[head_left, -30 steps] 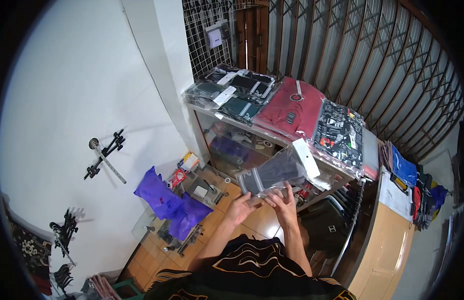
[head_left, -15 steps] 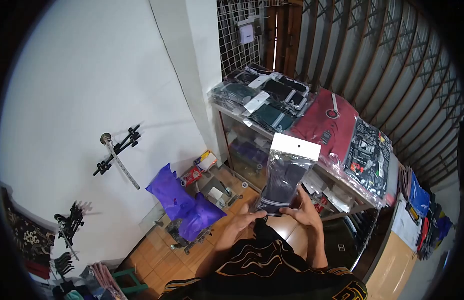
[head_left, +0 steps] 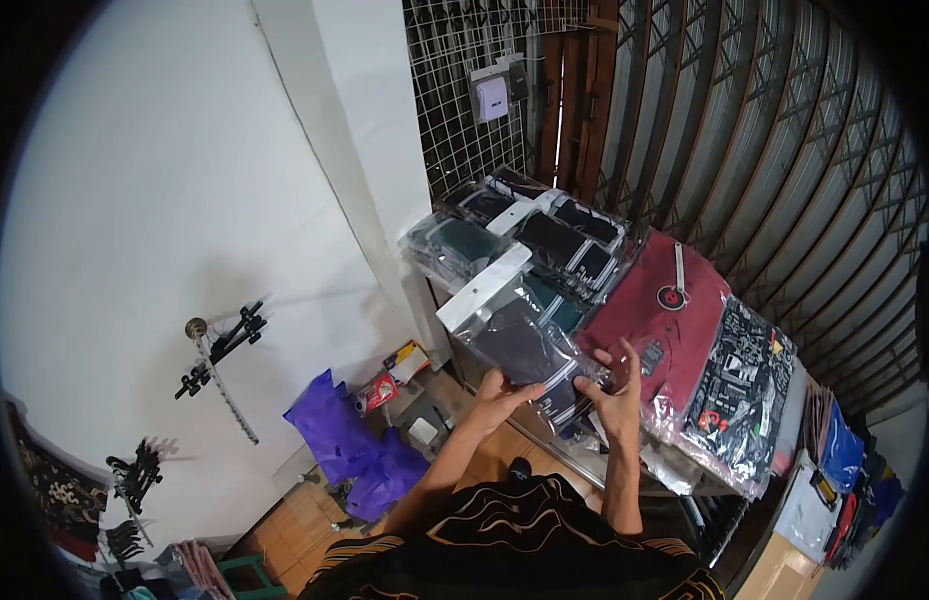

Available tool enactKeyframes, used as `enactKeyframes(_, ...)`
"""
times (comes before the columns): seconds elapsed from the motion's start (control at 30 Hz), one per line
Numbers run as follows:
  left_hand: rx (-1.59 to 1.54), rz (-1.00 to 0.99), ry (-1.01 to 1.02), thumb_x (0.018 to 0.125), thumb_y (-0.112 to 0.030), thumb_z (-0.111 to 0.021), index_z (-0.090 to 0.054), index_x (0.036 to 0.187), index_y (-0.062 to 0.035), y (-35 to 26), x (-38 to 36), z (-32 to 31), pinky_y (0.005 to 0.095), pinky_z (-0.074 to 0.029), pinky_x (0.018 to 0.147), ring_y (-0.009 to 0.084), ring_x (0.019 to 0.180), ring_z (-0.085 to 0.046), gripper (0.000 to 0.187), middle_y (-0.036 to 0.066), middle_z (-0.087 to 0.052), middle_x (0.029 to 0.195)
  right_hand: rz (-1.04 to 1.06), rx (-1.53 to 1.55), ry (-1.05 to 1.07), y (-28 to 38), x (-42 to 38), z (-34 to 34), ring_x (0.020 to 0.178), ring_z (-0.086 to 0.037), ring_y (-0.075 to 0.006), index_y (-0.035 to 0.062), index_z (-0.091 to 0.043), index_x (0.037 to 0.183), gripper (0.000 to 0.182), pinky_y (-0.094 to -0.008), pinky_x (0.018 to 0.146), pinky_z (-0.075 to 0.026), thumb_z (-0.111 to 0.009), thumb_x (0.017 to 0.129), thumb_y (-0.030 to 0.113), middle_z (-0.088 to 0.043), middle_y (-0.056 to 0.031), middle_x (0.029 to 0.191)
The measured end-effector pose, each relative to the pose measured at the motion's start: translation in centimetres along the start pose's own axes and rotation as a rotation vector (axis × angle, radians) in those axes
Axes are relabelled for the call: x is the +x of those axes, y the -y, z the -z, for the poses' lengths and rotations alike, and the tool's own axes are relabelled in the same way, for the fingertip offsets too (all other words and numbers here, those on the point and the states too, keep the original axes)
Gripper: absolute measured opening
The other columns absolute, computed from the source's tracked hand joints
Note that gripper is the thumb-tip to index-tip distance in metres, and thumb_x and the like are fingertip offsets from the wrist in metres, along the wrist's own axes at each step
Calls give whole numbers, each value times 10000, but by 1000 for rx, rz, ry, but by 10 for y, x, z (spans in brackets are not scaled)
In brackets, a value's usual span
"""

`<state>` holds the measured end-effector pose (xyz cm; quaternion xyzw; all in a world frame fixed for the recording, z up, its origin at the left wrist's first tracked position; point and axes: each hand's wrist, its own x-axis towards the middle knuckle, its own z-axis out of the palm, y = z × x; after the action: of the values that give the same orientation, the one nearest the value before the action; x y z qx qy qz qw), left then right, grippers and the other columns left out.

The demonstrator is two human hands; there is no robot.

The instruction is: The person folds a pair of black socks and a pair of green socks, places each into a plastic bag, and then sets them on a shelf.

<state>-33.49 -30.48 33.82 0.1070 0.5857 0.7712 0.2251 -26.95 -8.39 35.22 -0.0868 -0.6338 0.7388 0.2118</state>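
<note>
Between my hands is a clear plastic packet (head_left: 520, 345) with a white header card, holding a folded dark grey knit item with white stripes at its lower end. It is tilted, header toward the upper left, over the front of the stacked packets. My left hand (head_left: 503, 400) grips its lower left edge, thumb on top. My right hand (head_left: 617, 393) pinches its lower right edge with the thumb, its other fingers partly raised. Similar packets (head_left: 570, 245) in black and dark green lie just beyond, and a bagged maroon garment (head_left: 665, 310) is right of them.
A glass display case (head_left: 545, 440) supports the packets. A bagged black printed garment (head_left: 740, 385) lies at its right. Purple plastic bags (head_left: 355, 450) are at the lower left, near a white wall (head_left: 185, 170). A metal folding gate (head_left: 745, 150) stands behind.
The packet has moved left and tipped from nearly upright to slanting over the stacked packets. Both hands have moved forward with it, and the view has shifted, bringing the case nearer.
</note>
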Motion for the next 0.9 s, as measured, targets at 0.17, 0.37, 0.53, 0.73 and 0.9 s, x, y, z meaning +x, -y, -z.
enactKeyframes(0.17,89,-161,-124,909,-135,-898,-533,1362,22,-6,61,-25,269,-591,722,149,972,-728,602,99,-731,1174,94,-125,-165,1,54,3,1296,-591,-274,62,-337,1622,1010,-363,1078,-513,-888,791,-99,-560,-205,1430)
enactKeyframes(0.37,227,-195,-197,1001,-243,-815,-519,1269,40,-28,97,-23,265,-621,679,126,901,-729,490,125,-737,1097,165,-301,-281,1,105,-13,1385,-522,-372,46,-310,1638,1056,-429,1166,-427,-936,788,44,-531,-287,1447)
enactKeyframes(0.53,429,-51,-224,1018,-339,-795,-592,1091,35,-33,103,-8,264,-549,562,98,651,-676,433,58,-706,792,224,-584,-314,-3,124,-23,1362,-526,-452,-1,-283,1641,1070,-462,1175,-424,-922,783,35,-488,-320,1460)
enactKeyframes(0.73,600,-147,-261,994,-309,-825,-633,1017,39,-40,102,14,288,-533,565,124,593,-666,398,76,-695,732,243,-633,-324,-8,127,-34,1397,-489,-515,-45,-231,1646,1061,-487,1200,-400,-883,811,0,-416,-354,1494)
enactKeyframes(0.9,799,-372,-290,952,-237,-846,-671,1121,-5,-56,111,14,371,-579,738,214,827,-724,337,125,-736,954,225,-631,-329,-4,127,-44,1417,-452,-541,-63,-177,1656,1065,-494,1219,-377,-852,832,-21,-364,-379,1517)
